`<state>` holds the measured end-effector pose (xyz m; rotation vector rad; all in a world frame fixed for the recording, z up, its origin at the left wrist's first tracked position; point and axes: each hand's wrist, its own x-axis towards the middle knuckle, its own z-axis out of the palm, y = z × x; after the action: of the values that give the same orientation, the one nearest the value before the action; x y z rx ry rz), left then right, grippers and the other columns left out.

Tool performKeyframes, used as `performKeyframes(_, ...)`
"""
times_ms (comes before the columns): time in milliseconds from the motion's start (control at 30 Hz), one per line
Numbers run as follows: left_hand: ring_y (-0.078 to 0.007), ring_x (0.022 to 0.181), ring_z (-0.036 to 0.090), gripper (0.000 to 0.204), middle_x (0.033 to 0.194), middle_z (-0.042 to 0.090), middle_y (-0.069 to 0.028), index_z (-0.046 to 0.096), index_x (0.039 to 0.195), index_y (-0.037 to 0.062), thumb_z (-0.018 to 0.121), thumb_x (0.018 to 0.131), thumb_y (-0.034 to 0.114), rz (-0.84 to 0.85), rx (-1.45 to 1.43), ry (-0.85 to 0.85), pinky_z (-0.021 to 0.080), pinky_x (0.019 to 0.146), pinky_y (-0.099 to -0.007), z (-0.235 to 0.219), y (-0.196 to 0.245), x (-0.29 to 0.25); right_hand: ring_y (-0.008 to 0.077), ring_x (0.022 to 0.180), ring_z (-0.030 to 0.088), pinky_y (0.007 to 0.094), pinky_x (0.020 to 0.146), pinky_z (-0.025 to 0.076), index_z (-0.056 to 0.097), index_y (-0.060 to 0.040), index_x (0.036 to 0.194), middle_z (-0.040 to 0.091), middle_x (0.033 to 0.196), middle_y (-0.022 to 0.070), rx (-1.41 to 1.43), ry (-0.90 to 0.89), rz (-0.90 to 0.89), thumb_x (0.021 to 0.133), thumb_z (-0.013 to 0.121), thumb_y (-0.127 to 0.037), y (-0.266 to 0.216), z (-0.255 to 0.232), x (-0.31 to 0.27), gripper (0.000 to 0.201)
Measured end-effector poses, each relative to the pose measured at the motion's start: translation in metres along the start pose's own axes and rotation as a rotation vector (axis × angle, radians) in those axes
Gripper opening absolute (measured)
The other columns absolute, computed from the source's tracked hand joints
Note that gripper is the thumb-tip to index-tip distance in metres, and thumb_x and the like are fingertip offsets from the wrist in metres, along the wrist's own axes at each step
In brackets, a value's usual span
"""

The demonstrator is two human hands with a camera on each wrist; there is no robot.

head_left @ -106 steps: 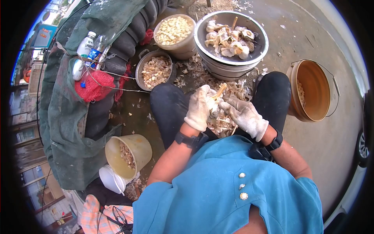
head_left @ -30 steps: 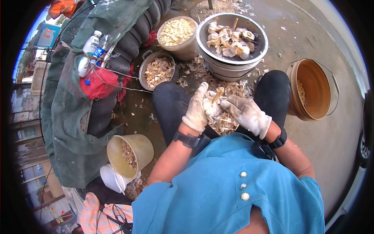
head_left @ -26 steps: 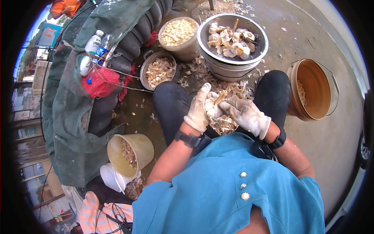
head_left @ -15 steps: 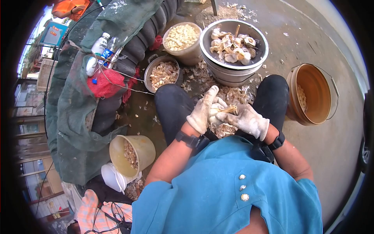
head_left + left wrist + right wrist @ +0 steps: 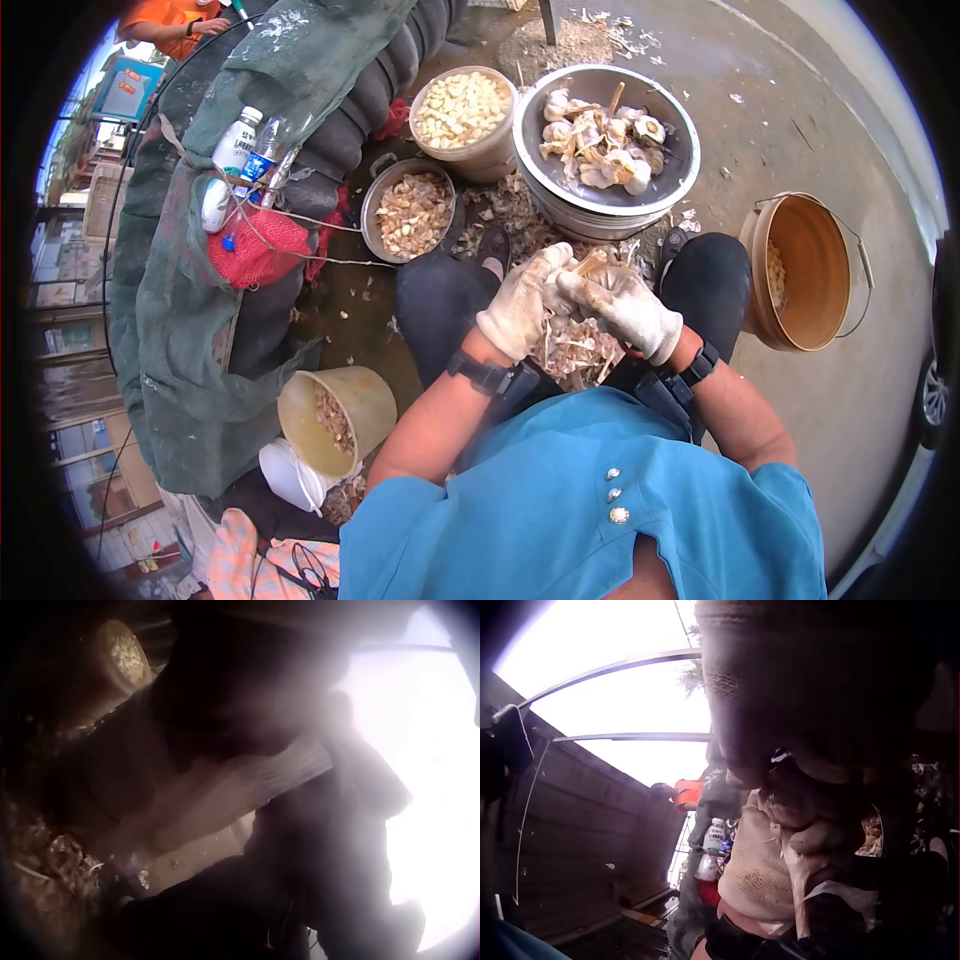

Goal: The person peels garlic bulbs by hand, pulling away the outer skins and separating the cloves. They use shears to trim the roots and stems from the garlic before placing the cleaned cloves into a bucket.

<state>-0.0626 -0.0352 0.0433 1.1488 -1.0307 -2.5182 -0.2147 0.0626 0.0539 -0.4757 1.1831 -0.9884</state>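
In the head view both gloved hands meet over the lap around one garlic bulb. The left hand [image 5: 516, 306] cups the bulb from one side, and the right hand [image 5: 632, 310] grips it from the other, its thumb by the stem. The pale dry garlic stem [image 5: 590, 262] sticks up between them; most of the bulb is covered by the fingers. The right wrist view shows the stem [image 5: 799, 889] and a strip of loose papery skin hanging by the left glove [image 5: 756, 870]. The left wrist view is dark and blurred. Garlic skins [image 5: 575, 352] are heaped below the hands.
A metal basin [image 5: 530, 150] of garlic bulbs sits on a bucket ahead. Beside it stand a tub of peeled cloves [image 5: 492, 160] and a pot of cloves and skins [image 5: 370, 215]. A brown bucket [image 5: 830, 260] is right; a tipped yellowish bucket [image 5: 370, 405] is left.
The garlic's stem has turned from upright to slanting, and the fingers now cover more of the bulb. The head view has shifted slightly, with containers lower in the picture.
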Motion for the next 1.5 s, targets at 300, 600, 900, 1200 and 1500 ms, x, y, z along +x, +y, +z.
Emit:
performKeyframes(300, -0.0151, 0.085, 0.063, 0.03, 0.097, 0.066, -0.0059, 0.06, 0.106, 0.0028, 0.055, 0.097, 0.031, 0.099, -0.109, 0.041, 0.052, 0.074, -0.0269, -0.025, 0.012, 0.049, 0.0344, 0.078, 0.064, 0.0391, 0.071, 0.051, 0.07, -0.0069, 0.091, 0.066, 0.083, 0.0201, -0.881, 0.013, -0.226, 0.091, 0.06, -0.047, -0.023, -0.012, 0.033, 0.041)
performKeyframes(600, -0.0223, 0.08, 0.067, 0.028, 0.101, 0.066, -0.0132, 0.053, 0.11, 0.0004, 0.062, 0.087, 0.014, 0.213, 0.178, 0.017, 0.054, 0.067, -0.0301, -0.025, 0.037, 0.073, 0.0334, 0.083, 0.065, 0.0407, 0.076, 0.05, 0.07, -0.014, 0.101, 0.068, 0.086, 0.015, -0.967, -0.088, -0.08, 0.087, 0.06, -0.058, -0.041, -0.003, 0.046, 0.047)
performKeyframes(900, -0.0197, 0.072, 0.065, 0.038, 0.094, 0.065, -0.0131, 0.053, 0.113, 0.0039, 0.035, 0.102, 0.036, 0.166, -0.248, -0.075, 0.049, 0.055, -0.026, -0.052, 0.067, 0.1, 0.0114, 0.081, 0.061, 0.0295, 0.075, 0.05, 0.067, -0.0027, 0.108, 0.069, 0.086, 0.0121, -0.676, 0.162, -0.02, 0.088, 0.072, -0.031, -0.066, -0.048, 0.085, 0.035)
performKeyframes(1200, -0.0109, 0.056, 0.051, 0.028, 0.077, 0.056, -0.0036, 0.055, 0.105, 0.0028, 0.04, 0.102, 0.027, 0.15, -0.293, -0.055, 0.041, 0.048, -0.0231, -0.047, 0.094, 0.117, 0.0315, 0.106, 0.061, 0.0379, 0.096, 0.045, 0.065, -0.0063, 0.12, 0.065, 0.114, 0.0191, -0.833, 0.12, -0.534, 0.1, 0.047, -0.028, -0.063, -0.056, 0.124, 0.034)
performKeyframes(1500, -0.0073, 0.057, 0.052, 0.026, 0.078, 0.06, -0.0011, 0.058, 0.109, 0.0055, 0.047, 0.1, 0.028, 0.074, -0.349, -0.09, 0.038, 0.046, -0.0192, -0.051, 0.08, 0.156, 0.0291, 0.1, 0.063, 0.0373, 0.09, 0.048, 0.063, -0.0046, 0.121, 0.067, 0.11, 0.0177, -0.454, 0.02, -0.391, 0.099, 0.051, -0.028, -0.06, -0.067, 0.142, 0.034)
